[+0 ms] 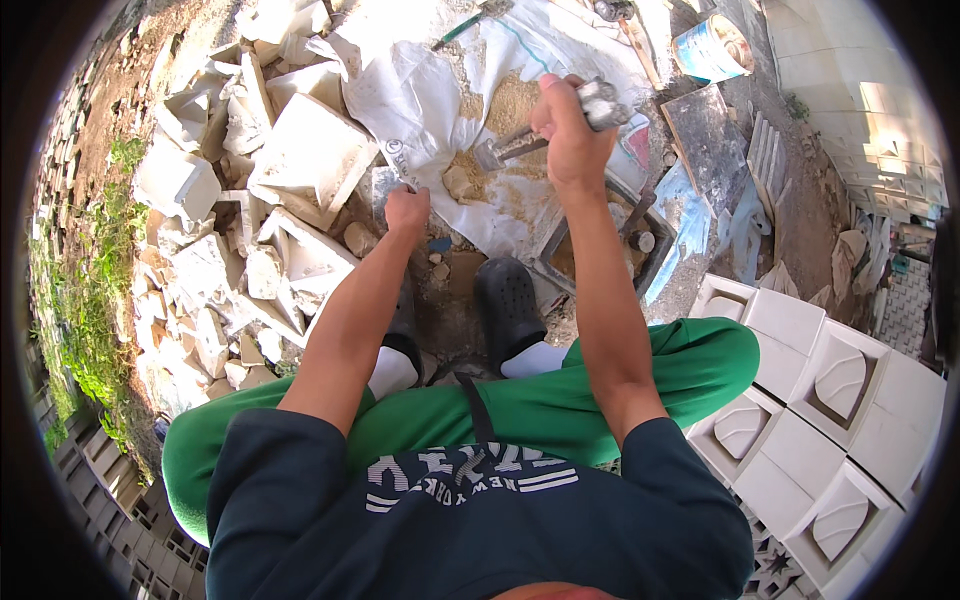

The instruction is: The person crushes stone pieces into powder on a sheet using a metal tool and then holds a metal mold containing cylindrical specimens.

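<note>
The hand tool point(518, 145) is up in front of you, above the white sheet point(430, 110), its flat metal end angled to your left and its lumpy grey end showing on the other side of your fist. Your right hand point(578, 130) has its fingers wrapped around the middle of it. Your left hand point(407, 211) is lower and to the left, fingers curled, beside a flat grey piece point(384, 188); you may be touching that piece, but I cannot tell whether you are gripping it.

Sandy material point(512, 105) lies spread on the sheet under the tool, with a pale lump point(458, 181) at its near part. Just to the right of that, partly behind your right forearm, sits a square tray point(655, 278) with brown material in it. Your two black clogs point(508, 308) are planted on the ground between the tray and the heap of broken white blocks point(315, 150) on your left.

Farther out, a green-handled tool point(457, 33) lies at the far edge of the sheet, and a blue and white bucket point(713, 50) is at the far right. Nearer than the bucket are a dark board point(706, 140) and some crumpled blue sheeting point(685, 225). White patterned blocks point(795, 470) stand in rows by your right knee, and green plants point(90, 310) grow beyond the heap at far left.
</note>
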`<state>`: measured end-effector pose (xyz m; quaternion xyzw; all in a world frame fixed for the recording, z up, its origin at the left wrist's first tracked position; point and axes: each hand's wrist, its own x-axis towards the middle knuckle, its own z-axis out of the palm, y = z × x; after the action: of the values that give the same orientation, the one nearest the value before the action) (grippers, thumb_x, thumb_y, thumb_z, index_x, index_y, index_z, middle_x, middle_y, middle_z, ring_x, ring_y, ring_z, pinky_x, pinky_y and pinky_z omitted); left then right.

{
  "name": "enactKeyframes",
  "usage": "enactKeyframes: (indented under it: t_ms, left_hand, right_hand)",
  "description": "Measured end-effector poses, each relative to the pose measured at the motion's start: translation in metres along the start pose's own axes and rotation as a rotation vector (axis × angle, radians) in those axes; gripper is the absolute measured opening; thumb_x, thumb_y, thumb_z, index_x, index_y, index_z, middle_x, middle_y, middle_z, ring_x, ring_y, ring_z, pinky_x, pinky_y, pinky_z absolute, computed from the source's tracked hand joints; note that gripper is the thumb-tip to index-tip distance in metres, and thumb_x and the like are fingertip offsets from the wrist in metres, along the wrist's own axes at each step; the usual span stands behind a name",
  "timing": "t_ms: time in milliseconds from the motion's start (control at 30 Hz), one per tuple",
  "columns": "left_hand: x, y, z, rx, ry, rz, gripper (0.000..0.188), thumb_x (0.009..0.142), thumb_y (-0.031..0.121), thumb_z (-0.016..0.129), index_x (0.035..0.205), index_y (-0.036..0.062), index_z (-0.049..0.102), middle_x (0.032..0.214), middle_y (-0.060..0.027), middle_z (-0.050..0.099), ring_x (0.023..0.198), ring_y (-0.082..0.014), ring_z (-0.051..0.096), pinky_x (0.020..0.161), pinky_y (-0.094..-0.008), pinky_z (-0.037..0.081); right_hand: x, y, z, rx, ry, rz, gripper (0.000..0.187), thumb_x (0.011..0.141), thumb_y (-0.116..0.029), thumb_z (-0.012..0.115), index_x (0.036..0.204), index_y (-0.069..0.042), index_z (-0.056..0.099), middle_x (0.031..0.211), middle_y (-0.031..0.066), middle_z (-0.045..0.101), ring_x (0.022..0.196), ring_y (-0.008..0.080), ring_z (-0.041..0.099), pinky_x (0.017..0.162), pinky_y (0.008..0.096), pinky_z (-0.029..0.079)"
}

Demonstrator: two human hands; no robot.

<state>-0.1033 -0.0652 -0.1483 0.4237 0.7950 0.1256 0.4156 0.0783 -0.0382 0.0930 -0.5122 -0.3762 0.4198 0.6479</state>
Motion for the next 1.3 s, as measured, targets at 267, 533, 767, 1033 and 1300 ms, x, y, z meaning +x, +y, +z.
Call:
enactKeyframes:
  t_ms: [267,533,767,1033,1300]
  left_hand:
    - [-0.011,-0.005,-0.009,0.061,0.054,0.069,0.034,0.074,0.036,0.063,0.084,0.0027,0.064,0.086,-0.0190,0.066,0.085,-0.0340,0.063,0.079,-0.0420,0.048]
    - [-0.004,-0.008,-0.018,0.242,-0.031,0.094,0.032,0.076,0.036,0.060,0.091,0.0096,0.066,0.094,-0.0157,0.067,0.092,-0.0328,0.063,0.080,-0.0431,0.049]
    - [-0.014,-0.010,-0.017,0.162,0.005,0.108,0.033,0.076,0.041,0.061,0.085,0.0089,0.065,0.090,-0.0149,0.067,0.088,-0.0323,0.063,0.075,-0.0430,0.049]
    - [-0.017,0.024,-0.006,0.246,0.034,0.736,0.042,0.074,0.010,0.062,0.116,0.0087,0.054,0.116,-0.0121,0.058,0.107,-0.0306,0.055,0.085,-0.0398,0.046]
    - [0.017,0.045,-0.003,0.795,-0.267,1.063,0.065,0.069,0.001,0.060,0.131,0.0143,0.044,0.124,-0.0073,0.054,0.114,-0.0251,0.051,0.089,-0.0389,0.045]
  right_hand:
    - [-0.020,0.007,0.000,0.122,0.096,-0.053,0.021,0.082,-0.012,0.062,0.062,-0.008,0.055,0.055,-0.0047,0.049,0.049,0.0028,0.042,0.044,0.0218,0.031]
    - [-0.018,0.009,-0.001,0.086,-0.096,0.042,0.015,0.083,-0.010,0.061,0.069,-0.006,0.057,0.057,-0.0055,0.049,0.049,0.0017,0.041,0.045,0.0214,0.030]
    - [-0.025,0.000,-0.002,0.094,-0.025,-0.057,0.017,0.083,-0.008,0.059,0.066,-0.006,0.054,0.057,-0.0068,0.046,0.051,0.0020,0.039,0.046,0.0218,0.030]
    - [-0.035,0.042,-0.006,-0.117,-0.073,0.042,0.021,0.084,-0.014,0.060,0.065,-0.006,0.055,0.057,-0.0053,0.048,0.051,0.0027,0.041,0.046,0.0222,0.032]
    - [-0.088,0.018,-0.060,-0.243,0.040,0.099,0.027,0.093,-0.021,0.049,0.073,-0.004,0.047,0.075,0.0071,0.060,0.087,0.0185,0.060,0.082,0.0307,0.043]
